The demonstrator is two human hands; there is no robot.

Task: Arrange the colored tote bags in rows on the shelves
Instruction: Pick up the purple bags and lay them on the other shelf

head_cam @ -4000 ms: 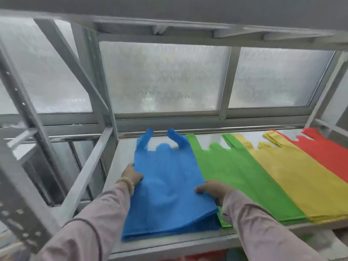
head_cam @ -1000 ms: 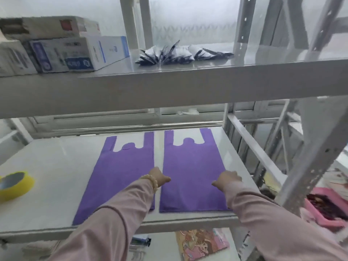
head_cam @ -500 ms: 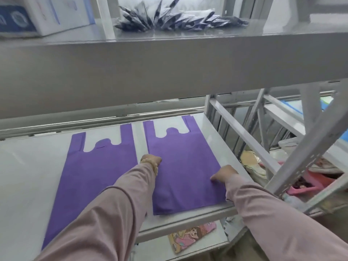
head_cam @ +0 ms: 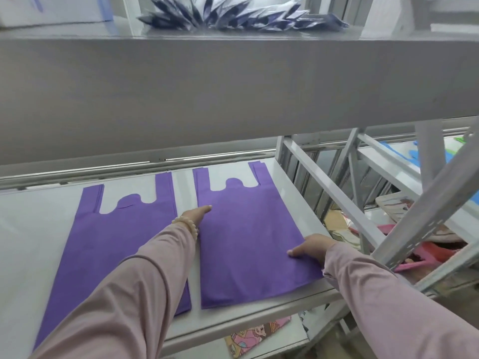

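Observation:
Two flat purple tote bags lie side by side on a white shelf (head_cam: pixel 31 229), handles pointing to the back. The right purple bag (head_cam: pixel 248 242) sits near the shelf's right end. My left hand (head_cam: pixel 195 215) rests flat on its left edge, fingers stretched toward the back. My right hand (head_cam: pixel 311 247) presses on its right edge, thumb on the fabric. The left purple bag (head_cam: pixel 114 244) is partly covered by my left sleeve. Neither hand holds anything up.
A thick grey shelf (head_cam: pixel 233 86) hangs low overhead, with dark packets (head_cam: pixel 233 15) on top. Grey metal braces (head_cam: pixel 337 198) stand to the right of the bags. Beyond them, blue and green bags (head_cam: pixel 440 156) lie on another shelf. A cartoon-printed bag (head_cam: pixel 256 335) lies below.
My left hand has slid farther back along the right purple bag's left edge with its fingers straightened. The view moved closer and tilted. Four seconds ago I was at the blue bag.

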